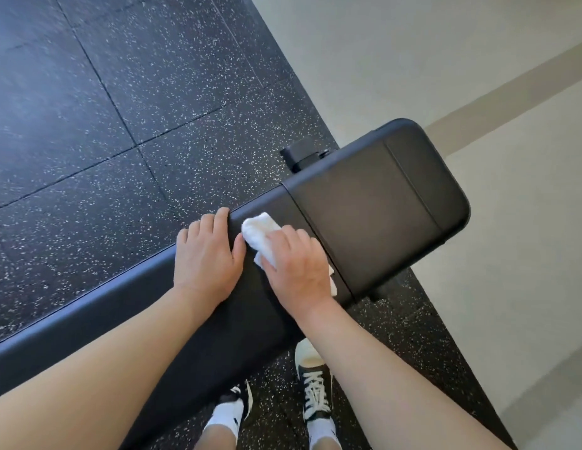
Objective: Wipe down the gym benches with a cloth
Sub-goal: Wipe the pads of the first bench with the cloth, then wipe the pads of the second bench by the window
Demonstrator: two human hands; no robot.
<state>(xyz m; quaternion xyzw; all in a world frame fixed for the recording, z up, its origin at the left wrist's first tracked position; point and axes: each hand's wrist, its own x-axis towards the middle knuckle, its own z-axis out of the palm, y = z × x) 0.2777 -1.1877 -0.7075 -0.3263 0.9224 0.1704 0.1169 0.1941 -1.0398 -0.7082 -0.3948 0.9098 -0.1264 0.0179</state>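
White bunched cloth (259, 235) sits pinned under the right hand (299, 264), its grip closed loosely over it; the left hand (207, 258) lies flat and empty on the black padded surface (374, 203). Cloth could snag in the pad seam.

Bench (374, 203): matte black padding, uniform, no pattern. Cloth (260, 233) on bench: plain white. Floor (120, 108) beside bench: black rubber tiles, white speckle. Wall (478, 60) beyond bench: off-white with beige band. Shoes (315, 388) below bench: black, white laces, cream toe; socks white.
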